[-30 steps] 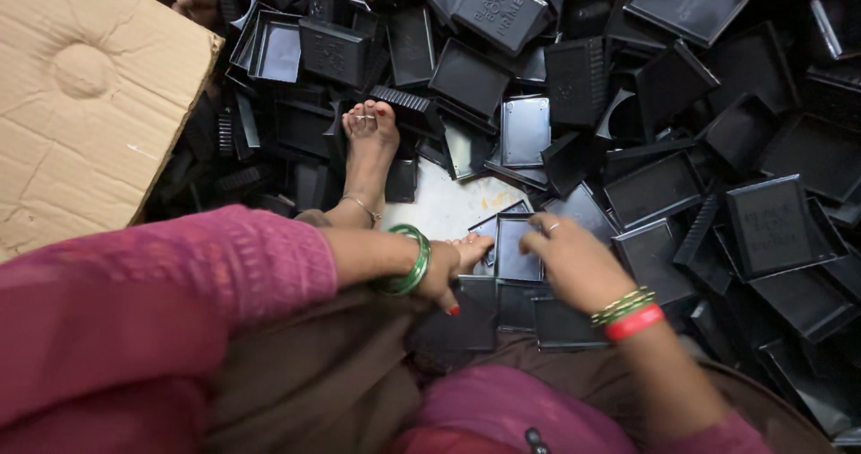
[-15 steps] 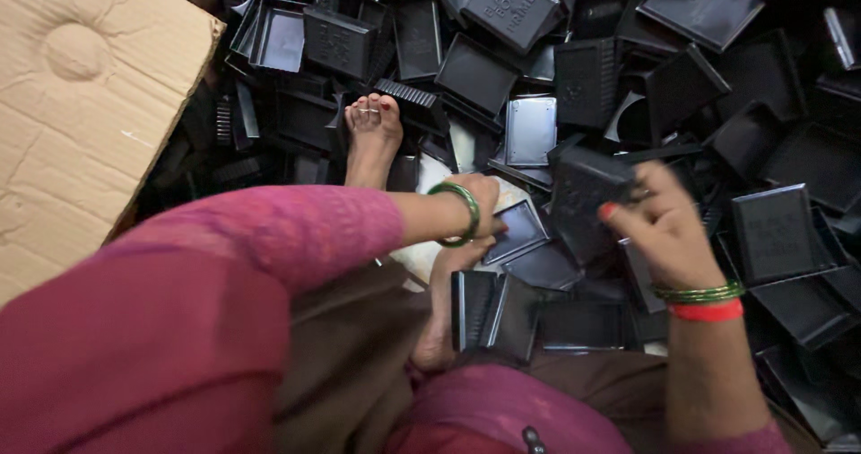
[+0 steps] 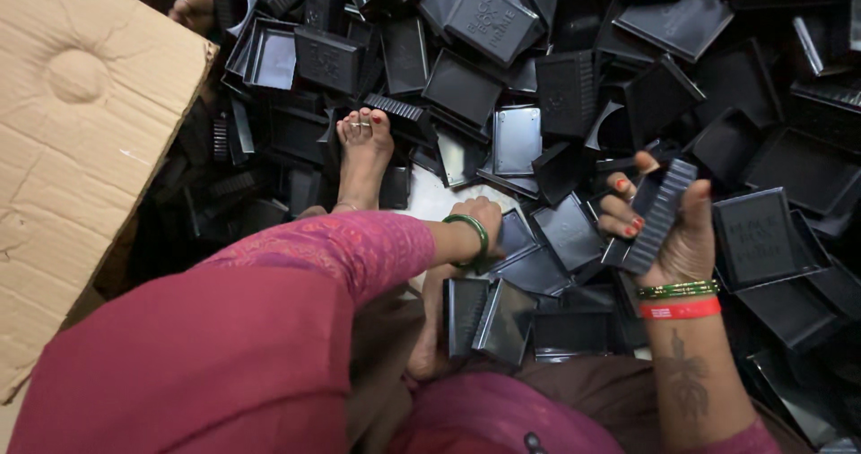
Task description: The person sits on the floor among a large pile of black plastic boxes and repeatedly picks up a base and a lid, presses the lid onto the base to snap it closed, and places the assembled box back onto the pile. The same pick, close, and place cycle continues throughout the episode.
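We sit on the floor amid a wide heap of black plastic trays [image 3: 502, 32], and we use the cardboard box [image 3: 72, 149] at the far left of the view as our marker.

Our right hand [image 3: 668, 225] is well away from the box, on the far side of our lap. Its fingers are closed around a small stack of black trays [image 3: 659, 213], held on edge so that the ribbed rims face up; the thumb presses one side and the red-nailed fingertips [image 3: 628, 228] curl over the other. Green and red bangles [image 3: 679, 299] ring that wrist.

Our left hand [image 3: 484, 216] is nearer the box, reaching across from a pink sleeve [image 3: 341, 248]. It lies down among the loose trays, knuckles up, beside a grey-lined tray [image 3: 513, 236]. We cannot tell whether its fingers grip anything, since they are hidden beneath the hand. A green bangle [image 3: 475, 234] sits on this wrist.

Our bare foot [image 3: 363, 153] stretches out between the box and the left hand, its toes resting among the trays. Just below the left hand, close to our lap, two trays [image 3: 489, 315] stand tilted against each other. Another bare foot [image 3: 193, 10] shows beyond the box's top edge.
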A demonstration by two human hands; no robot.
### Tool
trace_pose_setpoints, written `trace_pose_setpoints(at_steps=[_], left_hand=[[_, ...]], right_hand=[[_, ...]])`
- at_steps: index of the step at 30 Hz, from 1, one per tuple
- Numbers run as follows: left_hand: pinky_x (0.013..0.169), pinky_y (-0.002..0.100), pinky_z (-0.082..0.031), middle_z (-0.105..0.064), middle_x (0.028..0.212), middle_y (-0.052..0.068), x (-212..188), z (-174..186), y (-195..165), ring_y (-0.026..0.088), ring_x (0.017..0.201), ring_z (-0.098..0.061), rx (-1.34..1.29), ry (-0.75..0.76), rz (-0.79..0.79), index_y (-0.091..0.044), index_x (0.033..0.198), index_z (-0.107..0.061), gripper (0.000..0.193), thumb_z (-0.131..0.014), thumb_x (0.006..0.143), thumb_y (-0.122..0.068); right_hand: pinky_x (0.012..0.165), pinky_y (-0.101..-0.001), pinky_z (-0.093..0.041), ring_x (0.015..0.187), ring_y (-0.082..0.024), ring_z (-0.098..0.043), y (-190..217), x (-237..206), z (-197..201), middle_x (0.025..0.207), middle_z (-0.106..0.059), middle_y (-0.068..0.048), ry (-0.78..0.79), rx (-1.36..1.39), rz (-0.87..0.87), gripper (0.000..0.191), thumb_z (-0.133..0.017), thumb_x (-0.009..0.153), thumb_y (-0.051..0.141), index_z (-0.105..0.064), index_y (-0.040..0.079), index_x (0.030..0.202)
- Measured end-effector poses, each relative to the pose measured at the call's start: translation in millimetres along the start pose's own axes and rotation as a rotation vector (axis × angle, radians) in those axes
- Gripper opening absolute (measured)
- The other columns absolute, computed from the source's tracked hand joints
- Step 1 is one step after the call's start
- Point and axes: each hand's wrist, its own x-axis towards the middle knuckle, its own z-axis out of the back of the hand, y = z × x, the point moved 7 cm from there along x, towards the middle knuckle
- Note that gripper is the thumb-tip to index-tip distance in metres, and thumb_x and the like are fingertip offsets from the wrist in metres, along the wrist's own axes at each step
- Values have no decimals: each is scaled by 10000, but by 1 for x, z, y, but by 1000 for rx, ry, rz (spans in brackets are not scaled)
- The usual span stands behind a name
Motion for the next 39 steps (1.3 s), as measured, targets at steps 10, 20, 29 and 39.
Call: trace_pose_setpoints(at_steps=[10, 20, 29, 39], left_hand=[[961, 451, -557, -696, 1221, 204, 61, -53, 17, 373, 1165, -675, -265, -203, 194, -48, 1237, -662, 468, -753, 789, -148], [993, 391, -519, -740, 1200, 114, 66, -44, -26, 284, 1157, -684, 364, 449, -196, -128, 1149, -741, 435, -686, 826, -414], [664, 410, -531, -670, 721, 144, 34, 128, -53, 285, 700, -671, -402, -344, -491, -68, 759, -626, 302, -757, 752, -340], [588, 304, -546, -626, 704, 66, 11, 129, -88, 126, 657, -594, -966, -401, -488, -72, 792, -507, 606, -746, 795, -629]], right_hand=[[719, -267, -488, 812, -146, -527, -5, 3, 9, 1159, -560, -141, -161, -53, 41, 483, -782, 904, 310, -594, -21, 1202], [956, -373, -556, 1068, -244, -669, -3, 4, -13, 1283, -611, -198, -226, -142, 51, 657, -709, 876, 379, -559, -69, 1332], [1047, -348, -517, 1170, -186, -644, -1, 13, 4, 1306, -620, -113, -303, -435, 152, 638, -634, 935, 279, -523, -35, 1479], [1163, -378, -473, 1296, -225, -600, -1, 9, -14, 1395, -607, -132, -188, -404, 318, 661, -689, 971, 258, -450, -9, 1526]])
